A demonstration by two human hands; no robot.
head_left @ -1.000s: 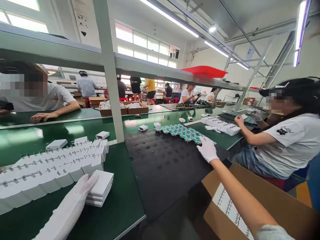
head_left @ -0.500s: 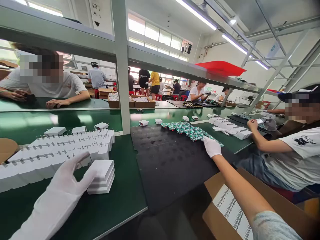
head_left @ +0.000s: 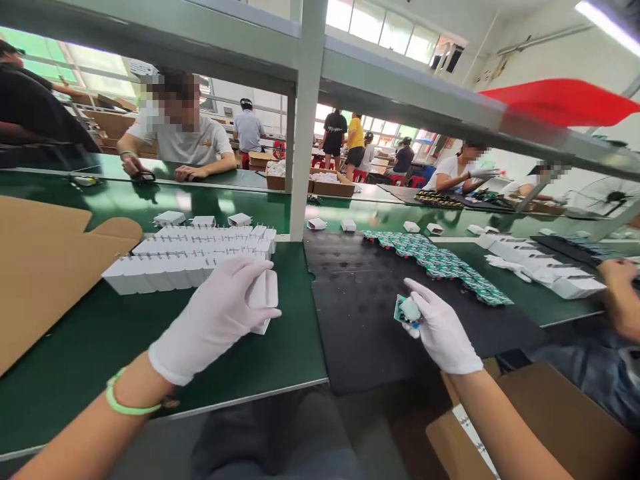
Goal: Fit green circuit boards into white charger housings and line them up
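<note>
My left hand (head_left: 215, 310), in a white glove, grips a white plastic case (head_left: 270, 288) between thumb and fingers, just above the green table. More white casing shows beneath the thumb; whether it is a separate piece I cannot tell. In my gloved right hand (head_left: 443, 327) is a small green circuit board (head_left: 404, 311) with a pale block on it, held over the black mat (head_left: 350, 333). Rows of white cases (head_left: 170, 267) with metal prongs stand beyond my left hand. Further back on the mat, many green circuit boards (head_left: 440, 260) lie side by side.
A grey post (head_left: 307, 133) and shelf beam cross the bench ahead. Cardboard (head_left: 45, 267) rises at the left, and an open carton (head_left: 540, 413) sits below my right arm. Co-workers sit opposite and at the right, where more white cases (head_left: 565, 273) stand.
My right hand has come back from the rows with a circuit board. My left hand has closed on a white case from the small stack. The view has swung left.
</note>
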